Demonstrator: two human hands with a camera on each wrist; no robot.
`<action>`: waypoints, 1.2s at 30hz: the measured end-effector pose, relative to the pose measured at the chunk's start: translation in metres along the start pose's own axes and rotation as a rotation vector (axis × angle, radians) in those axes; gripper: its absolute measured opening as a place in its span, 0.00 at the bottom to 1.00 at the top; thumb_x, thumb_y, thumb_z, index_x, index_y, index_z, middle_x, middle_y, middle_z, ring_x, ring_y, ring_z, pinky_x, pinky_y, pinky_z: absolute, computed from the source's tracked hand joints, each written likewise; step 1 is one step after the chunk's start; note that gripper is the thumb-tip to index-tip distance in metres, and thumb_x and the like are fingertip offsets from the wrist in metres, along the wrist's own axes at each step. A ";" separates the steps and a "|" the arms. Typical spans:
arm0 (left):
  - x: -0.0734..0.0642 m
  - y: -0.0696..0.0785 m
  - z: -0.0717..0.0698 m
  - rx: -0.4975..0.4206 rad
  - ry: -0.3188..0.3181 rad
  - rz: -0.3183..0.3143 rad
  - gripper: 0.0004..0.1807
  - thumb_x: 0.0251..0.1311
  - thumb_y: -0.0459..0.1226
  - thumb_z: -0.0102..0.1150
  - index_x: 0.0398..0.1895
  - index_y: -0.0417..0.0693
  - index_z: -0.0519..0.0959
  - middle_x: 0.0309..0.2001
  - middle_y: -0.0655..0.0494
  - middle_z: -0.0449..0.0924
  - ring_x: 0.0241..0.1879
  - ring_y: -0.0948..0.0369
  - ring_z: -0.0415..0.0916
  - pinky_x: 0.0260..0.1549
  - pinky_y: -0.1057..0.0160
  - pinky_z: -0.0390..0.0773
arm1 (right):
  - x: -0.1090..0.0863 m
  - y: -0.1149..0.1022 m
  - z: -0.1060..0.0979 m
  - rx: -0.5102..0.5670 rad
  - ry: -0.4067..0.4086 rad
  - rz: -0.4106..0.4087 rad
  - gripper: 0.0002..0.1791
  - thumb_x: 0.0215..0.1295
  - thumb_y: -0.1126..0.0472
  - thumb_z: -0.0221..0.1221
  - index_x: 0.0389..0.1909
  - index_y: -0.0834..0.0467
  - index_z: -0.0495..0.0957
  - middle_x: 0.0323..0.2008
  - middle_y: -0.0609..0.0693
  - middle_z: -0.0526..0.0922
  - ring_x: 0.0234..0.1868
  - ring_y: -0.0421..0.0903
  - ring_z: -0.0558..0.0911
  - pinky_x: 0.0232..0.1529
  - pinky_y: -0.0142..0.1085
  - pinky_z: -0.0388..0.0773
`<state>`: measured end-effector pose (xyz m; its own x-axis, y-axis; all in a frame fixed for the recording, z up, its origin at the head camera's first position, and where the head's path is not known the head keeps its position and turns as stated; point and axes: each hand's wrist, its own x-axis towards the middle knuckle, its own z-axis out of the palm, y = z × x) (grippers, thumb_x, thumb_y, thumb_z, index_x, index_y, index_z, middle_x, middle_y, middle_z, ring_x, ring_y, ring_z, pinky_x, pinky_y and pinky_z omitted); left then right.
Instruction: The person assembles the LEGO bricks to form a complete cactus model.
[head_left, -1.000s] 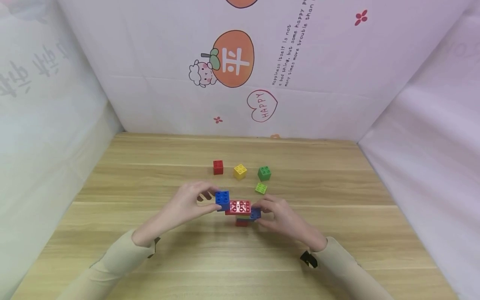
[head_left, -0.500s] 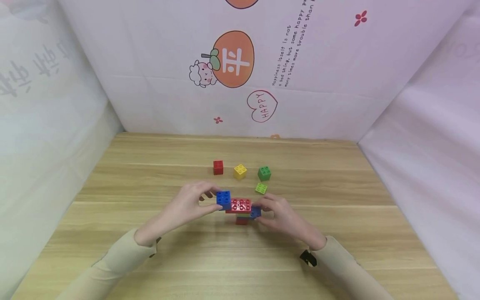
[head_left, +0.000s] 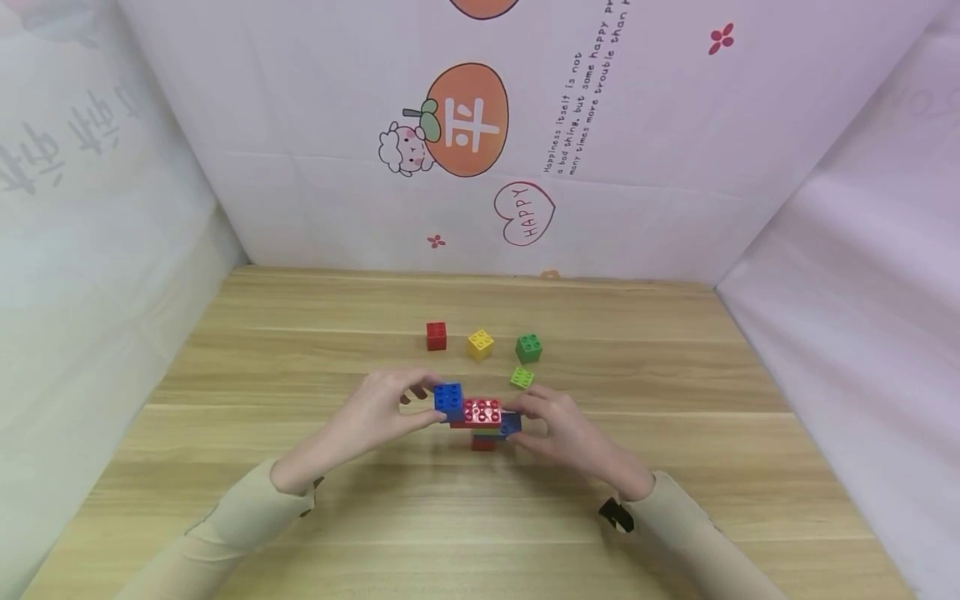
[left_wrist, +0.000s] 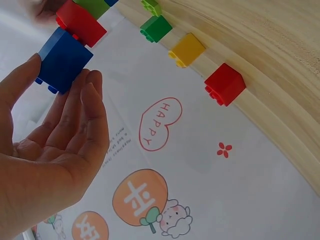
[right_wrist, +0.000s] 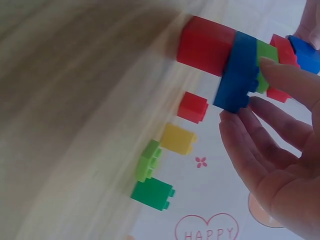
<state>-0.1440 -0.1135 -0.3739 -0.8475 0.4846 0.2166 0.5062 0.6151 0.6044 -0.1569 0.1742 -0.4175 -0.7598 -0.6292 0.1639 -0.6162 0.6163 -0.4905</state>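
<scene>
Between thumb and fingers, my left hand [head_left: 378, 410] pinches a blue square toy brick [head_left: 448, 402] at the left end of a red brick [head_left: 483, 412] with studs on top. The blue brick appears to touch that red brick; whether its studs are fully seated I cannot tell. Under the red brick come a light green layer [right_wrist: 267, 52], a wider blue brick [right_wrist: 237, 75] and a red base brick [right_wrist: 206, 46]. On the stack's right side, my right hand [head_left: 558, 429] grips the projecting end of the wider blue brick between thumb and fingertips.
Behind the stack on the wooden table [head_left: 360, 533] lie a loose red brick [head_left: 437, 336], a yellow brick [head_left: 480, 344], a green brick [head_left: 528, 347] and a flat light green brick [head_left: 522, 378]. A printed white cloth [head_left: 315, 217] rises behind and at both sides.
My left hand and its blue brick have shifted slightly right along the red brick. The right hand has stayed nearly still on the stack; the loose bricks have not moved.
</scene>
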 end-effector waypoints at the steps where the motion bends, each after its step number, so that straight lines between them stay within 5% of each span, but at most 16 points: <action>1: 0.000 0.000 0.000 -0.001 -0.001 0.001 0.19 0.55 0.40 0.72 0.49 0.44 0.82 0.44 0.51 0.88 0.40 0.55 0.85 0.36 0.64 0.86 | 0.001 -0.001 -0.001 0.007 0.006 0.001 0.23 0.57 0.59 0.71 0.55 0.55 0.81 0.52 0.50 0.84 0.49 0.46 0.86 0.49 0.34 0.85; 10: 0.001 0.003 0.001 0.004 -0.010 -0.010 0.19 0.56 0.40 0.72 0.49 0.43 0.82 0.44 0.50 0.88 0.40 0.54 0.85 0.37 0.62 0.86 | 0.008 -0.011 -0.007 0.053 0.047 -0.032 0.21 0.62 0.55 0.68 0.55 0.55 0.80 0.47 0.50 0.83 0.49 0.48 0.87 0.48 0.37 0.86; 18: 0.001 0.003 0.001 -0.047 -0.006 0.002 0.19 0.56 0.39 0.71 0.49 0.42 0.80 0.43 0.49 0.88 0.40 0.53 0.85 0.37 0.57 0.87 | 0.012 -0.015 -0.005 0.072 0.064 -0.071 0.18 0.63 0.57 0.67 0.53 0.55 0.81 0.45 0.47 0.83 0.45 0.42 0.87 0.46 0.29 0.85; 36: 0.001 0.002 0.001 -0.019 -0.003 0.016 0.18 0.58 0.38 0.70 0.50 0.42 0.82 0.42 0.51 0.89 0.34 0.61 0.83 0.35 0.62 0.87 | 0.011 -0.014 -0.001 0.230 0.072 0.003 0.16 0.63 0.59 0.66 0.50 0.58 0.82 0.44 0.50 0.86 0.45 0.45 0.87 0.45 0.29 0.86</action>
<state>-0.1439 -0.1106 -0.3734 -0.8388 0.4961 0.2243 0.5168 0.5955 0.6151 -0.1565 0.1595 -0.4079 -0.7795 -0.5869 0.2189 -0.5567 0.4889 -0.6716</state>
